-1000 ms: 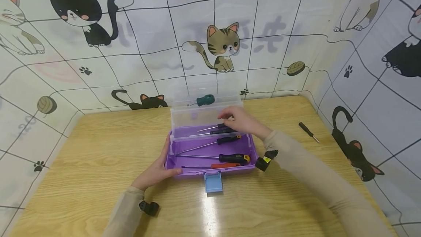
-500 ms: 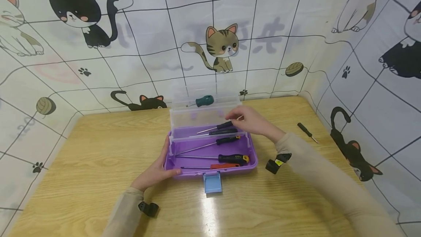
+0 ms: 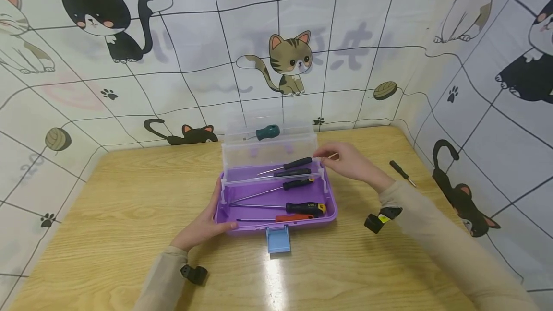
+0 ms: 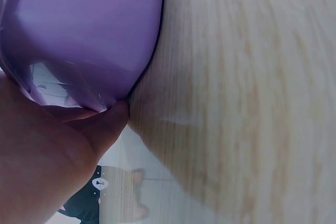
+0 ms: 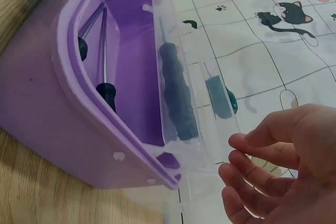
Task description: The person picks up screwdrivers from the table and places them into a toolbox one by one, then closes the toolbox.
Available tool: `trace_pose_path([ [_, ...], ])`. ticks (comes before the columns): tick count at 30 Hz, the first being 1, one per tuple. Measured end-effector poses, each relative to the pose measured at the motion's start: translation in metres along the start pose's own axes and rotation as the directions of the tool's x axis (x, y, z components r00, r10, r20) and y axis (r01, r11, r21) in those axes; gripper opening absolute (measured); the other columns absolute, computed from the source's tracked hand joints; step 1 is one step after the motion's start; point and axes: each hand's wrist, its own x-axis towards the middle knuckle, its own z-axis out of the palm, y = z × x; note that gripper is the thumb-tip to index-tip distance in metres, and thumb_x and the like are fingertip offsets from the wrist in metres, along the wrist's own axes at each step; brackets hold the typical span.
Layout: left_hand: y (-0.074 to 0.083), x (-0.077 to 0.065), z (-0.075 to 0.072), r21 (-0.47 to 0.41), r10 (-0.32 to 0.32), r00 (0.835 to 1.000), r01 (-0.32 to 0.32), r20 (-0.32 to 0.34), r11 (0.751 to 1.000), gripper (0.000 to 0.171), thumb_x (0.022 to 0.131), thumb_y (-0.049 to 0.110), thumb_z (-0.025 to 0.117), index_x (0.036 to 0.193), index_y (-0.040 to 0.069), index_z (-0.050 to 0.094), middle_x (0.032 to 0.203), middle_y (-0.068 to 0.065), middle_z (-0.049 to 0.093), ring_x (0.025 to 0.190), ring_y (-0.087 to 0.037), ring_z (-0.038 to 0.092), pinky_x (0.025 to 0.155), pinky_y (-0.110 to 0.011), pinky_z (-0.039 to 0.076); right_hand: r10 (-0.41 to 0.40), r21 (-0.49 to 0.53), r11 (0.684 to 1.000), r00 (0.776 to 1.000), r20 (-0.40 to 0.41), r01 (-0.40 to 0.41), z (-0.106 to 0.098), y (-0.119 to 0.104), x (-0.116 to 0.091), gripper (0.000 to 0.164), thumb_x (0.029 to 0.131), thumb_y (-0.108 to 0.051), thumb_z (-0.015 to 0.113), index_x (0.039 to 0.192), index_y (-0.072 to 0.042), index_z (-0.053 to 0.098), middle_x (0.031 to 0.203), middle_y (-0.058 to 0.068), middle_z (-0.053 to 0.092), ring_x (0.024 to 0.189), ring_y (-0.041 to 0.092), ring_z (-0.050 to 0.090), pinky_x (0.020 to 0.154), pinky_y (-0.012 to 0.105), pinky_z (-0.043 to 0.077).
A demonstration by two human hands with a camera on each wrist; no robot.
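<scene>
A purple toolbox point(image 3: 333, 215) with a blue latch point(image 3: 278, 240) stands with its lid up on the table. My left hand point(image 3: 203, 229) grips its left end, thumb on the front rim and fingers along the side. Off its back right corner, my right hand point(image 3: 352, 162) hovers with loosely bent fingers, holding nothing. Two black-handled screwdrivers lie in the clear tray, the rear one point(image 3: 299, 162) nearest that hand. The box bottom holds a red-handled screwdriver point(image 3: 295, 217), a thick black-and-yellow screwdriver point(image 3: 304, 209) and a thinner black one point(image 3: 297, 184). A stubby teal screwdriver point(image 3: 268, 131) sits in the upper clear tray.
On the wooden table point(image 3: 129, 215), a small black screwdriver point(image 3: 401, 171) lies to the right of the box. Cat-print cloth point(image 3: 194, 76) hangs behind the table and along its sides.
My right hand has let go of the rear black screwdriver, leaving it in the clear tray, and has drawn back to the right. The left hand keeps its place on the box.
</scene>
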Motion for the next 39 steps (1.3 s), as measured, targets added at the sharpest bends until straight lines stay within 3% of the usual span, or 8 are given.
trace_pose_path([
  [8,0.001,0.000,0.000,-0.016,0.026,1.000,-0.026,0.004,1.000,0.119,0.082,0.016,0.077,0.153,0.028,-0.018,0.159,-0.003,-0.019,0.144,-0.030,-0.012,0.110,-0.062,-0.002,0.036,-0.006,0.999,0.999,-0.031,-0.036,-0.007,0.011,-0.007,0.024,0.093,0.001,0.054,0.113,0.003,0.066,0.113,0.017,0.064,0.103,0.031,0.059,0.086,0.045,0.051],
  [18,0.002,-0.001,-0.001,0.005,-0.007,1.000,0.007,-0.002,1.000,0.119,0.082,0.019,0.077,0.153,0.028,-0.018,0.159,-0.007,-0.018,0.143,-0.033,-0.012,0.109,-0.063,-0.001,0.068,-0.033,0.997,0.997,-0.034,-0.069,-0.017,0.023,-0.020,0.023,0.095,-0.001,0.054,0.115,0.002,0.066,0.115,0.017,0.064,0.104,0.031,0.058,0.088,0.046,0.050],
  [24,0.003,-0.001,-0.001,0.003,-0.009,1.000,0.009,-0.004,1.000,0.118,0.082,0.019,0.077,0.151,0.036,-0.018,0.159,-0.007,-0.018,0.143,-0.033,-0.012,0.109,-0.063,-0.001,0.078,-0.038,0.996,0.996,-0.046,-0.080,-0.023,0.023,-0.028,0.024,0.096,-0.001,0.054,0.116,0.004,0.065,0.116,0.019,0.064,0.106,0.033,0.058,0.090,0.048,0.049],
  [31,0.003,-0.002,-0.001,0.004,-0.005,1.000,0.005,-0.004,1.000,0.119,0.082,0.019,0.077,0.153,0.028,-0.018,0.159,-0.007,-0.018,0.143,-0.033,-0.012,0.109,-0.063,-0.001,0.090,-0.027,0.995,0.994,-0.061,-0.092,-0.030,0.030,-0.035,0.024,0.096,-0.001,0.054,0.116,0.005,0.065,0.117,0.021,0.063,0.107,0.035,0.058,0.091,0.049,0.048],
  [39,0.002,-0.002,-0.001,0.015,-0.007,1.000,0.007,-0.001,1.000,0.118,0.082,0.021,0.077,0.152,0.033,-0.018,0.159,-0.002,-0.019,0.144,-0.032,-0.012,0.109,-0.064,0.000,0.083,-0.026,0.996,0.991,-0.106,-0.086,-0.036,0.038,-0.045,0.023,0.096,-0.004,0.055,0.114,0.004,0.066,0.116,0.020,0.064,0.106,0.035,0.058,0.088,0.048,0.049],
])
